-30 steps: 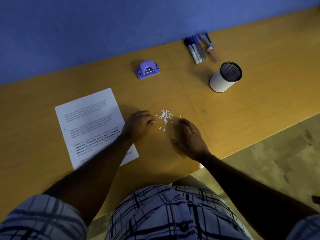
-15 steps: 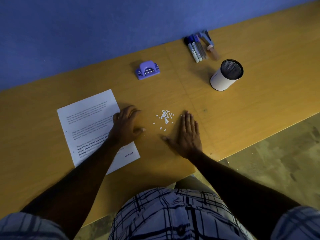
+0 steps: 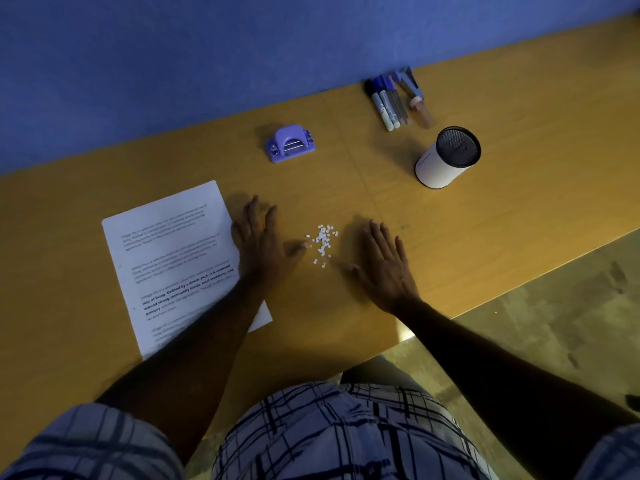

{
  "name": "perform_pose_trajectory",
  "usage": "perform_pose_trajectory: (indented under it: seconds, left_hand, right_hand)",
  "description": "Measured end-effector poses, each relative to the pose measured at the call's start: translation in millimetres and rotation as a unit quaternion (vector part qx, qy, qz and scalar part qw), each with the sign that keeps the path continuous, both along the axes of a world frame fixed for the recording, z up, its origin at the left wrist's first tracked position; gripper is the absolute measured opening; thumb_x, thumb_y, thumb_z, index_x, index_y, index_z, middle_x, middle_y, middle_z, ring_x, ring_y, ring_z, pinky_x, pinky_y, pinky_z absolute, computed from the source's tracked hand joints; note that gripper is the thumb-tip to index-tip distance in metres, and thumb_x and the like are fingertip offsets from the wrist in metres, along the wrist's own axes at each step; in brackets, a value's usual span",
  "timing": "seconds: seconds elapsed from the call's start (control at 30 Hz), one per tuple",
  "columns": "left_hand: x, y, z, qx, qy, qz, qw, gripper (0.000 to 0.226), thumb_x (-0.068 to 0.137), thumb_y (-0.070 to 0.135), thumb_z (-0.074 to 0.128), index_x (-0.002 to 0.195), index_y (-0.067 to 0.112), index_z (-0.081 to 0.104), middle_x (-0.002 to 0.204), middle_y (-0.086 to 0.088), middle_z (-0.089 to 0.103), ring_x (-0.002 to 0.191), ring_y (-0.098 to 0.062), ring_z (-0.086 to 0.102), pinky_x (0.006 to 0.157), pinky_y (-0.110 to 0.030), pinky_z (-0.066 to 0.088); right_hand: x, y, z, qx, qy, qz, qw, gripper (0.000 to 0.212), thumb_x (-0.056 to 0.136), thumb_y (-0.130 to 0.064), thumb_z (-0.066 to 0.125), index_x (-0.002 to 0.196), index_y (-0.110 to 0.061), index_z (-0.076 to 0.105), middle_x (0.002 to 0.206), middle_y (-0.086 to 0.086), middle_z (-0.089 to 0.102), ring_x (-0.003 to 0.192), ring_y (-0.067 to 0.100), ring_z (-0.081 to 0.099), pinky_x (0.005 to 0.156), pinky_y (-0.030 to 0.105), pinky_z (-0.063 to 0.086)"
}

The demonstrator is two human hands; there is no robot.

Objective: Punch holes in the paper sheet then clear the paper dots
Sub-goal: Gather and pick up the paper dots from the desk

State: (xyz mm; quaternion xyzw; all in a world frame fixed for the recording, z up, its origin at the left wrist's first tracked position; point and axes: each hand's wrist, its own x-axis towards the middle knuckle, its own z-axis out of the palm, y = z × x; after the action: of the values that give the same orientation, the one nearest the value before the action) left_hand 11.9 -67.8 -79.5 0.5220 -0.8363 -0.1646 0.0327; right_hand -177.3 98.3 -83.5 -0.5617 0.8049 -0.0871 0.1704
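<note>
Nearest, the person's checked shorts (image 3: 339,434) fill the bottom of the view, with both forearms reaching out over the near edge of the smooth, yellow-brown wooden table (image 3: 519,202).

The left hand (image 3: 258,244) lies flat and released, fingers spread, palm down on the table just right of the paper sheet (image 3: 166,258), its forearm crossing the sheet's near right corner. The thumb tip points right and looks to be touching the nearest dot, though that is hard to tell. The right hand (image 3: 382,261) is likewise open and flat, holding nothing, just right of the paper dots (image 3: 322,242). The two palms flank the pile, probably so they can sweep the loose bits together.

The dots are tiny, white, round and featherlight, scattered in a small loose cluster between the hands; they will likely skid or cling to skin. The sheet is thin, white, printed with paragraphs of text, and lies flat and skewed, left of the dots.

Farther off, a compact purple plastic hole punch (image 3: 290,143) sits unused. Far right stands a white cylindrical cup (image 3: 446,157) with a dark mesh interior, possibly meant for the waste. Beyond it, markers and pens (image 3: 394,98) lie bundled by the blue wall (image 3: 207,46).
</note>
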Motion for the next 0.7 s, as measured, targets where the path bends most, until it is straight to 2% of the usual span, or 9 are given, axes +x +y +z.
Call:
perform_pose_trajectory:
  seconds: [0.17, 0.3, 0.4, 0.47, 0.6, 0.7]
  left_hand:
    - [-22, 3, 3, 0.01, 0.006, -0.007, 1.0, 0.098, 0.067, 0.066, 0.068, 0.146, 0.02, 0.031, 0.161, -0.011, 0.01, 0.147, -0.032, 0.012, 0.116, -0.054, 0.016]
    - [-8, -6, 6, -0.012, 0.022, 0.013, 1.0, 0.093, 0.073, 0.068, 0.061, 0.145, 0.017, 0.033, 0.159, -0.013, 0.016, 0.146, -0.033, 0.017, 0.113, -0.056, 0.02]
    - [5, -14, 7, -0.02, -0.025, 0.043, 0.999, 0.088, 0.082, 0.067, 0.053, 0.148, 0.015, 0.028, 0.16, -0.014, 0.012, 0.147, -0.033, 0.012, 0.115, -0.056, 0.015]
    - [6, -17, 6, -0.029, -0.043, 0.055, 0.997, 0.082, 0.086, 0.063, 0.05, 0.148, 0.014, 0.028, 0.16, -0.015, 0.012, 0.148, -0.033, 0.011, 0.115, -0.056, 0.015]
    - [3, -20, 5, -0.041, -0.045, 0.041, 0.997, 0.07, 0.091, 0.053, 0.049, 0.145, 0.012, 0.032, 0.16, -0.015, 0.012, 0.148, -0.033, 0.011, 0.116, -0.058, 0.016]
    - [0, -21, 3, -0.048, -0.051, 0.013, 0.997, 0.069, 0.091, 0.053, 0.048, 0.144, 0.012, 0.032, 0.161, -0.015, 0.012, 0.148, -0.033, 0.01, 0.116, -0.057, 0.015]
  right_hand:
    - [-14, -16, -6, 0.01, 0.0, -0.006, 1.0, 0.082, 0.095, -0.064, 0.033, 0.156, -0.017, 0.005, 0.164, 0.003, -0.005, 0.15, 0.017, -0.011, 0.121, 0.043, -0.005]
    - [-21, -52, -3, -0.008, -0.017, -0.028, 0.999, 0.086, 0.092, -0.069, 0.028, 0.156, -0.017, 0.003, 0.164, 0.003, -0.003, 0.151, 0.019, -0.007, 0.12, 0.041, -0.004]
    - [-29, -83, -5, -0.006, -0.005, -0.037, 0.999, 0.085, 0.092, -0.066, 0.028, 0.156, -0.015, 0.004, 0.164, 0.005, -0.002, 0.151, 0.022, -0.005, 0.122, 0.045, 0.001]
    - [-33, -100, -8, 0.003, 0.017, -0.05, 0.999, 0.082, 0.094, -0.066, 0.028, 0.155, -0.016, 0.006, 0.165, 0.006, -0.002, 0.151, 0.023, -0.006, 0.122, 0.047, -0.002]
    - [-30, -112, -13, 0.004, 0.076, -0.029, 0.997, 0.092, 0.088, -0.079, 0.017, 0.155, -0.015, 0.013, 0.164, 0.006, 0.001, 0.151, 0.024, -0.004, 0.119, 0.048, -0.009]
    - [-25, -104, -14, 0.016, 0.092, 0.023, 0.995, 0.107, 0.078, -0.09, 0.018, 0.155, -0.017, 0.007, 0.164, 0.005, -0.003, 0.151, 0.023, -0.006, 0.119, 0.05, -0.009]
